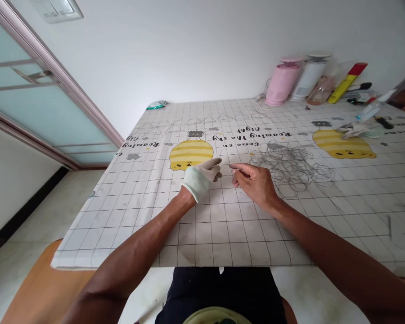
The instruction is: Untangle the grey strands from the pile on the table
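Observation:
My left hand point(202, 177), in a pale glove with grey fingertips, is over the middle of the table, its fingers bent together. Facing it across a small gap is my bare right hand point(254, 180), thumb and forefinger pinched. Anything thin between the fingertips of either hand is too small to make out. Just right of my right hand lies a loose tangle of thin grey wire point(290, 168). Bent wire pieces point(207, 119) form a row near the back of the table. Both hands are above a white checked tablecloth point(216, 229) with yellow printed figures.
Along the back right stand a pink cylinder point(282, 83), a white cylinder point(308, 81), a bottle point(320, 90) and a yellow-red box point(347, 83). A glove point(362, 128) lies at the right. A green packet point(157, 105) is at the back left corner.

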`<state>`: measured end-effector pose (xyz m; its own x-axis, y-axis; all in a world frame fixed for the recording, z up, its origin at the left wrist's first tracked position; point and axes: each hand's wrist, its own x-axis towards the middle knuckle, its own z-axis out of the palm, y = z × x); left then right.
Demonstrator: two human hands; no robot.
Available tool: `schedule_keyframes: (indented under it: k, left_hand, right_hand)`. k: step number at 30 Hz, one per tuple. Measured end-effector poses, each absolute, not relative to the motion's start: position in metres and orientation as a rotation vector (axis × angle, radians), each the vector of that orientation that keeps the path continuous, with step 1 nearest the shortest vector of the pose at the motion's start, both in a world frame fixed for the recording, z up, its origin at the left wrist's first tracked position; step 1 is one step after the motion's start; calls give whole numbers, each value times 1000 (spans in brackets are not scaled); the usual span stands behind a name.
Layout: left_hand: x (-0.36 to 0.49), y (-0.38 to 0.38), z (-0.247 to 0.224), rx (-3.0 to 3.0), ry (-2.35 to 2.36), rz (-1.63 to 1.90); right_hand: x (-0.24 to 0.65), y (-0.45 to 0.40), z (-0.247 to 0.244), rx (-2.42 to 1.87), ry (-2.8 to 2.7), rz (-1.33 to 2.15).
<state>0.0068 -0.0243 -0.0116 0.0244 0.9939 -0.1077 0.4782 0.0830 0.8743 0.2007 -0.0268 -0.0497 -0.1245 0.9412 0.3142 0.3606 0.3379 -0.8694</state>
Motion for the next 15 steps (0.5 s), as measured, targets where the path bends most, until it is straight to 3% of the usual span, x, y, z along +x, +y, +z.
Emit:
schedule_keyframes:
  k: [15]
  left_hand:
    - [7,-22,-10,1538,1640,815]
  right_hand:
    - [195,-29,-54,-1163,-1712,784]
